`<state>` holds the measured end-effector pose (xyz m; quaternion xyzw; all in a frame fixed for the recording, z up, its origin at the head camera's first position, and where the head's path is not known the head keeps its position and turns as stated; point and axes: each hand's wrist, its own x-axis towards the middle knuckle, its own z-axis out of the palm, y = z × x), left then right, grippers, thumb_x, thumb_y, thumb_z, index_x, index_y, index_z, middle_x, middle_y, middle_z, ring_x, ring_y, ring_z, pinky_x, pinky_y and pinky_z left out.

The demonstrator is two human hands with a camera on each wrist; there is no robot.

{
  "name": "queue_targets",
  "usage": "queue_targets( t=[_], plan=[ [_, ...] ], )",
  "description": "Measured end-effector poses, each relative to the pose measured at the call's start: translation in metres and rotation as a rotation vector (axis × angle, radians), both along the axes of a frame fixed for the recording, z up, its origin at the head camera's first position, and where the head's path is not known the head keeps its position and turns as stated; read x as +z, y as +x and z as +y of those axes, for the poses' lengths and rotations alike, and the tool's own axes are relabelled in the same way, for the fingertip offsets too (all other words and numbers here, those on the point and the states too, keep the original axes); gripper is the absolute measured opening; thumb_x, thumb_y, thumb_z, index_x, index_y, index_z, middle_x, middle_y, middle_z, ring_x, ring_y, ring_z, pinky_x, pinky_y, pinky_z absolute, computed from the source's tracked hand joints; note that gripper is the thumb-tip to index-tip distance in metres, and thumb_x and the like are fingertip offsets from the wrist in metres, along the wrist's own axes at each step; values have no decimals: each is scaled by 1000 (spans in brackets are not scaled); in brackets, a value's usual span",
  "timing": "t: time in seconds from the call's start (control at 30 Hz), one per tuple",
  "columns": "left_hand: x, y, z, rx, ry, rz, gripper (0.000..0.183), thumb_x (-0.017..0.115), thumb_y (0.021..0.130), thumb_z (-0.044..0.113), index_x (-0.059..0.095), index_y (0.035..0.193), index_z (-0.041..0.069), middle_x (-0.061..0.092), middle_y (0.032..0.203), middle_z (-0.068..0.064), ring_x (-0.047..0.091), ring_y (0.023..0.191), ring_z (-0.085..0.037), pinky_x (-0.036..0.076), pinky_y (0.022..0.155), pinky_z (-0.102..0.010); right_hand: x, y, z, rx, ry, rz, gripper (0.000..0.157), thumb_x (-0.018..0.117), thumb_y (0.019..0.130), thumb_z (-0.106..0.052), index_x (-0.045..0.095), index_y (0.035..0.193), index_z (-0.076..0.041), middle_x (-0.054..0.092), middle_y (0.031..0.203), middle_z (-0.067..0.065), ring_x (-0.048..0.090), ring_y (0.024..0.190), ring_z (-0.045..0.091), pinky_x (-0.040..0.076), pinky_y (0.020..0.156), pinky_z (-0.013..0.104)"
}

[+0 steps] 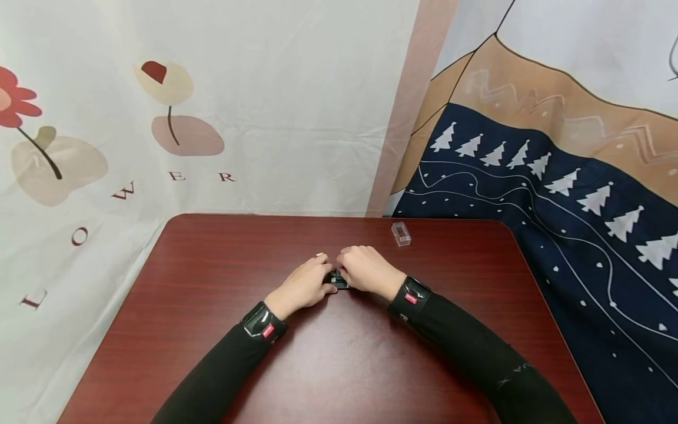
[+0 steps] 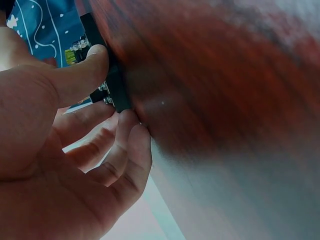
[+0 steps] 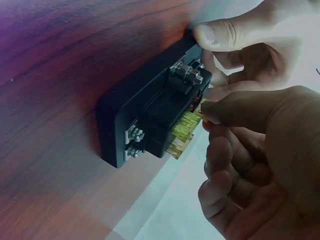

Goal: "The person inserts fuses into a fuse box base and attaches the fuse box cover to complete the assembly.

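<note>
A black fuse block point(image 3: 145, 110) with metal screw terminals lies on the table between both hands. My left hand point(image 1: 303, 284) grips one end of it, thumb on the near side and fingers round the far side. My right hand point(image 1: 371, 271) reaches over the block from the right. Its thumb and forefinger pinch a small amber blade fuse point(image 3: 201, 107) at the block's top, mostly covered by the thumb tip. Beside that, a yellow blade fuse point(image 3: 185, 125) and another amber blade fuse point(image 3: 178, 148) stand in the block. How deep the pinched fuse sits cannot be seen.
A small clear plastic box point(image 1: 401, 234) lies near the back edge of the reddish-brown table point(image 1: 212, 330), right of the hands. Behind the table hang a white printed cloth point(image 1: 296, 88) and a navy cloth with tree prints point(image 1: 477, 182).
</note>
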<state>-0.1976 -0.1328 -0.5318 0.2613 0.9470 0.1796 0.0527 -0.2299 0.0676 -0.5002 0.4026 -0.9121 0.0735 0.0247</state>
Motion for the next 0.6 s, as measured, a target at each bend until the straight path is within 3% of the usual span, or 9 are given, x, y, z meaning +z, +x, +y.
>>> queue_targets(
  t=[0.3,0.6],
  plan=[
    [1,1,-1,0,14,8,41,89,95,30,77,128,8,67,124,-7,69,117,-28,57,106,-45,0,1,-9,-7,14,0,12,74,97,-9,81,89,-12,72,83,4,73,77,24,62,69,45],
    [-1,1,1,7,1,17,38,88,96,33,79,123,9,65,119,-5,67,110,-27,57,101,-44,-2,3,-1,-33,1,-22,10,76,101,-14,83,94,-13,72,85,2,72,78,21,62,69,43]
  ],
)
